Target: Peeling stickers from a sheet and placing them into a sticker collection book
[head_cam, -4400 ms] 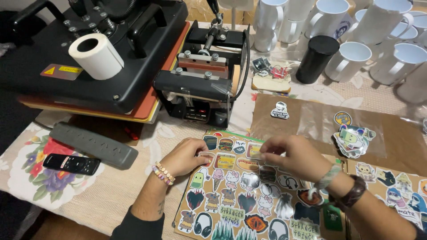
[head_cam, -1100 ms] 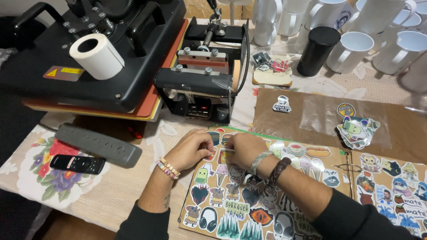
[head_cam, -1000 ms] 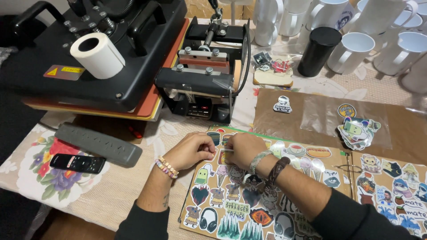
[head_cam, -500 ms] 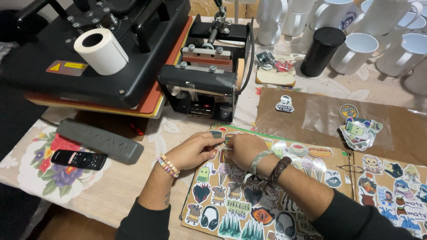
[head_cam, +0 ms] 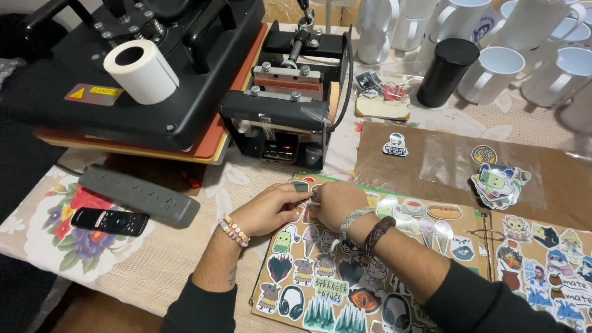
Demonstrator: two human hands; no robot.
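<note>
While white mugs point(head_cam: 493, 74) stand empty at upper right, the left hand point(head_cam: 268, 209) and right hand point(head_cam: 333, 203) pinch a small sticker point(head_cam: 300, 187) on the sticker sheet point(head_cam: 345, 290), mid-frame on the cloth-covered table point(head_cam: 154, 259).

Cloth-covered table point(head_cam: 154, 259) carries heat press point(head_cam: 154, 92), mugs point(head_cam: 493, 71), seemingly sticker sheets point(head_cam: 370, 271).

Yellow-black warning label point(head_cam: 94, 94) on black press top-left; small red-lit display point(head_cam: 287, 148) on mug press front.
</note>
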